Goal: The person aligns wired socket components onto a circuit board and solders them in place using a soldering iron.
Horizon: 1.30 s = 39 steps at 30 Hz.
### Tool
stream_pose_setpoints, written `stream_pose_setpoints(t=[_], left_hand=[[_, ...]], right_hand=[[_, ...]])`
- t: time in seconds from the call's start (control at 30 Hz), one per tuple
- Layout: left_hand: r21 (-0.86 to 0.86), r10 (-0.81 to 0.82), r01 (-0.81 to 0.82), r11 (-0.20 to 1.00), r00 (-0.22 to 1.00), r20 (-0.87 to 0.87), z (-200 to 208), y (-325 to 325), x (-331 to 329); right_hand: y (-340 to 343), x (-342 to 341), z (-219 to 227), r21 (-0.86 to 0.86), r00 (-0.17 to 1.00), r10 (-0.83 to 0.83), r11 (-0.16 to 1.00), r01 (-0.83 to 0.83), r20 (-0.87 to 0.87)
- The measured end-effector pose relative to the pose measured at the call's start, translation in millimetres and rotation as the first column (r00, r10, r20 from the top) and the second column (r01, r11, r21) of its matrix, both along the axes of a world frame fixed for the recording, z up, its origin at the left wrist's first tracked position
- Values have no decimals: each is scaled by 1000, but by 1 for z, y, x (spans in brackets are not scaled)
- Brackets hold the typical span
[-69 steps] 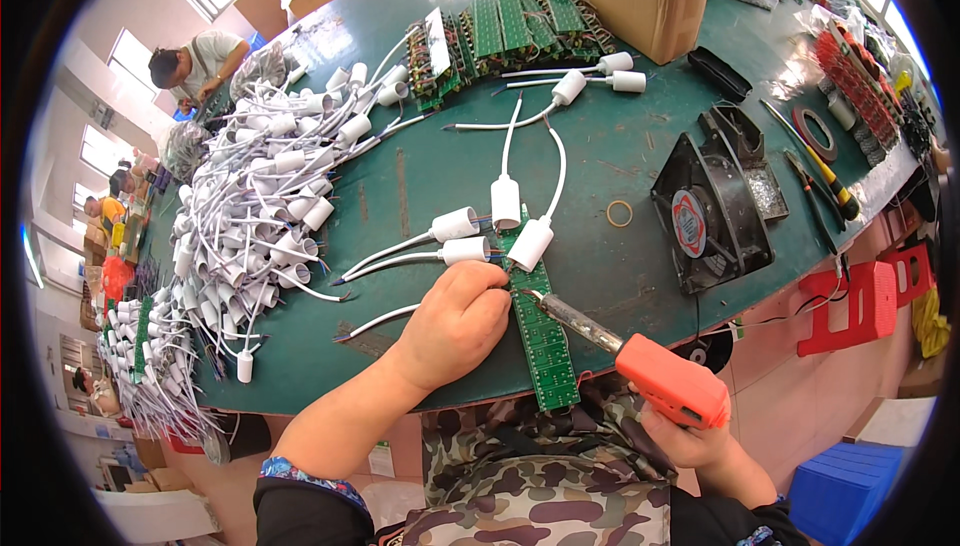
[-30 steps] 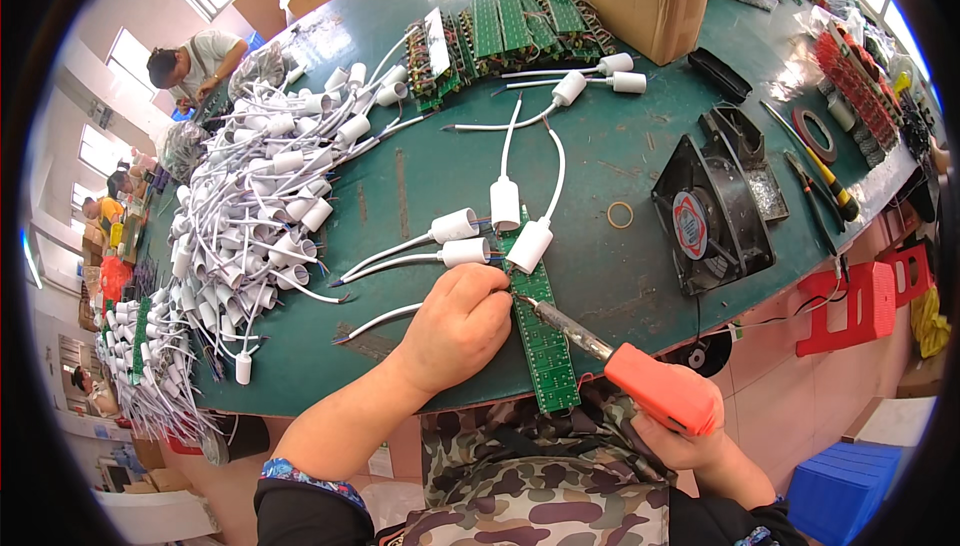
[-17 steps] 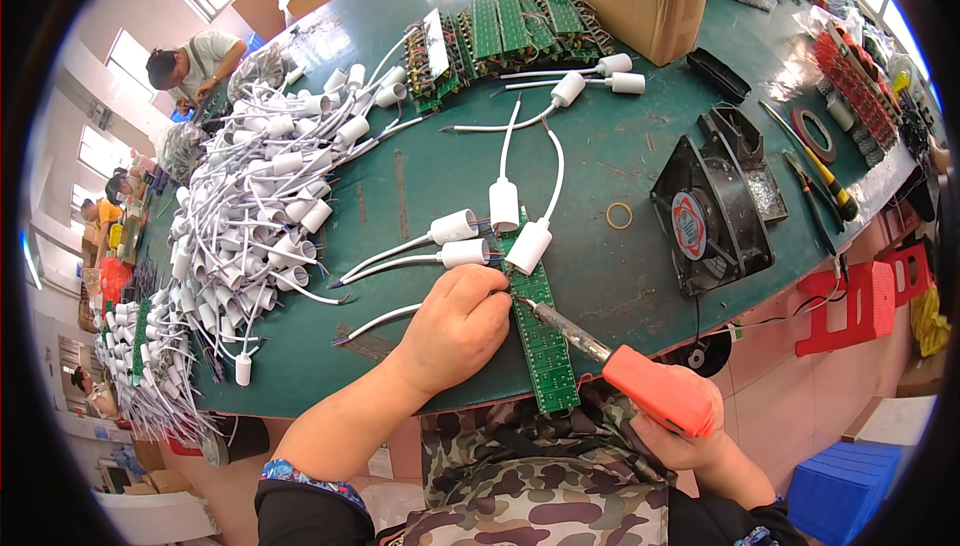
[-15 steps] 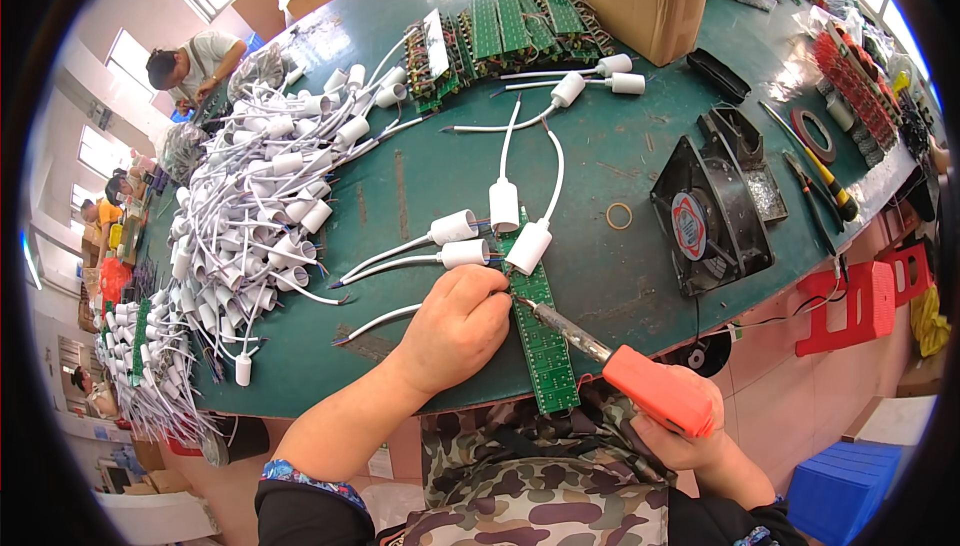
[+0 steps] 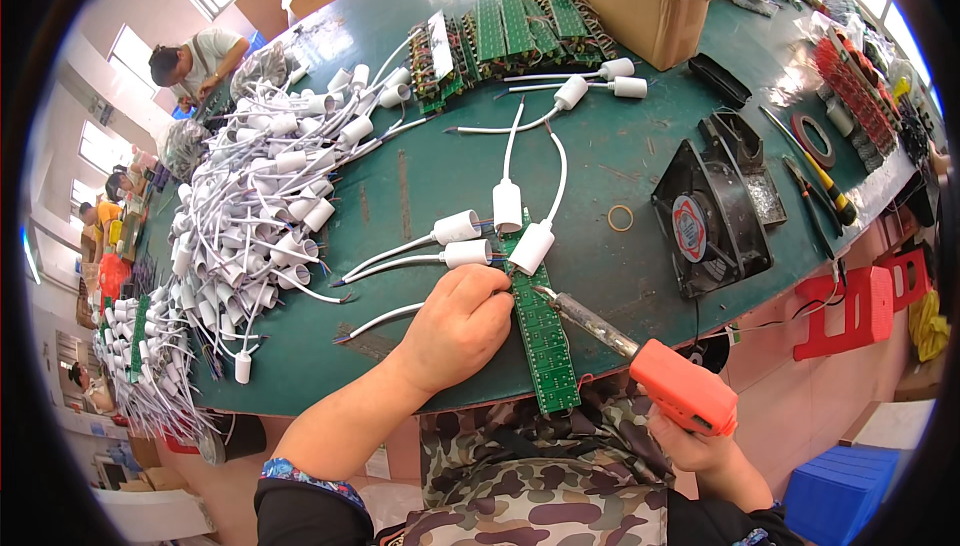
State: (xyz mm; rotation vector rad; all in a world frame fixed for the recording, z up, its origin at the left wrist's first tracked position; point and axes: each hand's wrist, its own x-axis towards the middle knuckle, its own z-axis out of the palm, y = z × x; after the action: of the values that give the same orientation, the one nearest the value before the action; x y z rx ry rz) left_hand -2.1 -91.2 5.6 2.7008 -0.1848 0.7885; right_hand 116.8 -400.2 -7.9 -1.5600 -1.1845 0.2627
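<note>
My left hand is closed at the left edge of a long green circuit board. A white cable runs in under this hand; the cap at its end is hidden by my fingers. In my right hand is a soldering iron with an orange-red handle, its tip over the board just right of my left fingers. Around the board's far end sit white cylindrical caps with cables: one upright cap, one tilted cap on the board, and two lying caps at the left.
A big heap of white cabled caps fills the left. Bundled circuit boards and a cardboard box stand at the back. To the right are a black fan, pliers, a screwdriver and tape. A co-worker sits far left.
The soldering iron and my right hand have moved slightly right, and the tip has drawn away from my left fingertips. My left hand and the board stay in place.
</note>
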Motion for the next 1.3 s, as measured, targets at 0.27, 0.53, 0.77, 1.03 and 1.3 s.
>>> stream_pose_setpoints(t=[0.27, 0.53, 0.77, 1.03, 1.3], left_hand=[[-1, 4, -4, 1000, 1000, 8, 2, 1, 0], [11, 13, -13, 1000, 1000, -14, 2, 1, -2], [101, 106, -96, 990, 990, -96, 19, 7, -24], [127, 163, -148, 981, 979, -120, 20, 25, -26], [-41, 130, -130, 991, 992, -9, -1, 25, -19]], right_hand=[[-5, -7, -4, -3, 987, -60, 998, 60, -147], [-4, -8, 1, 21, 995, -78, 997, 80, -64], [-15, -7, 0, -10, 952, -115, 993, 117, -284], [-25, 1, -5, -57, 989, -73, 996, 67, -125], [-44, -1, -31, 101, 902, -202, 961, 258, -381]])
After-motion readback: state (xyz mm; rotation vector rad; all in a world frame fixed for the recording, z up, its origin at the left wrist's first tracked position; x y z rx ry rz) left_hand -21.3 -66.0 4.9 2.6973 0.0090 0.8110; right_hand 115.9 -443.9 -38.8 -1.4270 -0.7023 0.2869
